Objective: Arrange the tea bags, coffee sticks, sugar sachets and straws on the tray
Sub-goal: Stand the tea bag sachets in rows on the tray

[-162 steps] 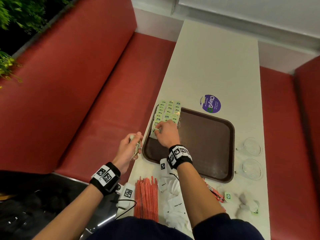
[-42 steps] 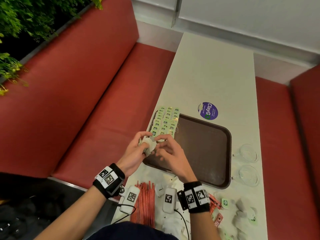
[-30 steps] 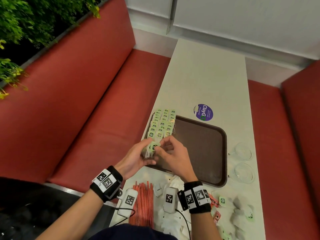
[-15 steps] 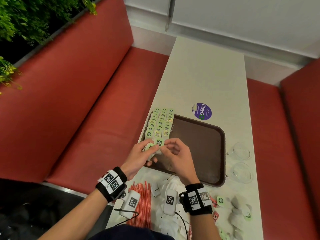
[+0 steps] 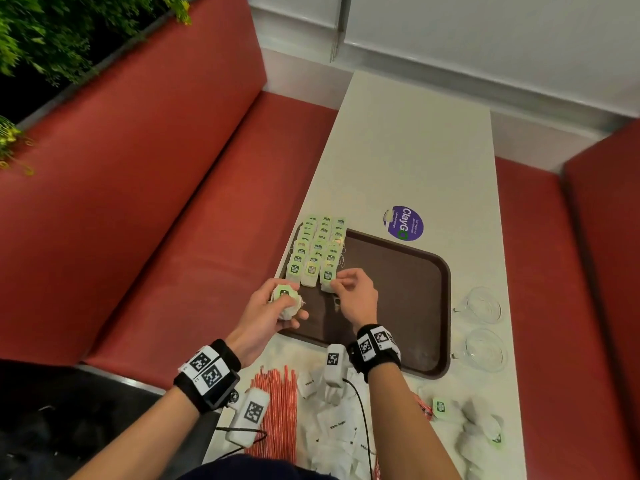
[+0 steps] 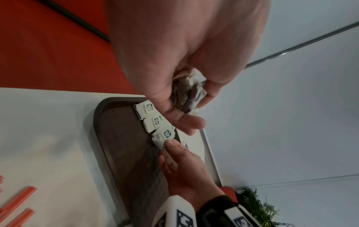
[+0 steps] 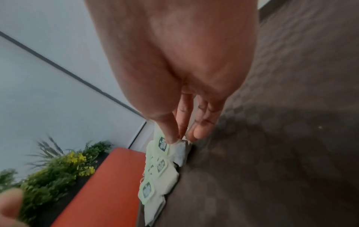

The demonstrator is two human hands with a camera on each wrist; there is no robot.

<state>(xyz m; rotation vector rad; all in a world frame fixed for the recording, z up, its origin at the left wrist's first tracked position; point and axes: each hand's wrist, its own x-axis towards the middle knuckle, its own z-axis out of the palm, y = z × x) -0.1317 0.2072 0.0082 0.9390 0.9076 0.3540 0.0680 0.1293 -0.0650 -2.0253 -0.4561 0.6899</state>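
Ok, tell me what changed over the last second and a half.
The right hand left the left hand's bundle of tea bags and now sets one tea bag at the near end of the rows on the tray. The left hand keeps gripping the bundle. The straws stayed put.

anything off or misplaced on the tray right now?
Mostly tidy. The tea bag rows overhang the brown tray's far-left rim onto the table. The nearest bag in the right column sits slightly askew, right hand pinching it. Left hand holds a crumpled bunch of tea bags.
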